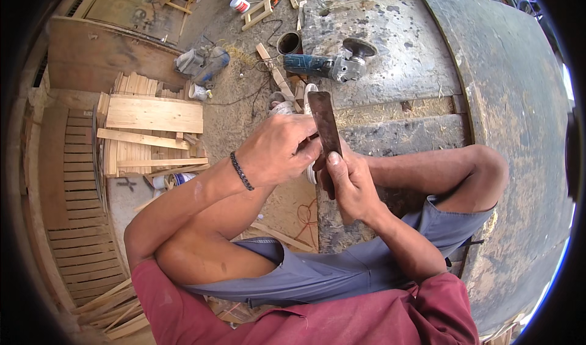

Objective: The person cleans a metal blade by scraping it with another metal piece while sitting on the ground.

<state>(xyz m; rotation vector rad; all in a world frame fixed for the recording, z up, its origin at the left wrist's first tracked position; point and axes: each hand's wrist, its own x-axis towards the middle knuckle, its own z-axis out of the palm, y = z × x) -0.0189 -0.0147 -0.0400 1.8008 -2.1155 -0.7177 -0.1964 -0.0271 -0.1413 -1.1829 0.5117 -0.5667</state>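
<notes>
A dark brown, flat bar-like piece (326, 122) stands tilted in front of me, its squared end pointing away. My right hand (353, 183) is closed round its lower part, the thumb lying along its near face. Beside its left edge, my left hand (282, 148) is closed with curled fingers, a dark braided bracelet at the wrist. What those left fingers pinch, if anything, is hidden. Another dark part shows below the bar, next to the right palm; its kind is unclear. Beyond the hands, a blue angle grinder (314, 66) with a round disc rests on the worn bench.
Stacked pale boards (154, 114) lie at the left. A blue-grey machine (204, 61) and a white tub (240, 4) stand on the dusty floor farther off. An open dark can (289, 42) is next to the grinder. A large scuffed panel (519, 101) fills the right side.
</notes>
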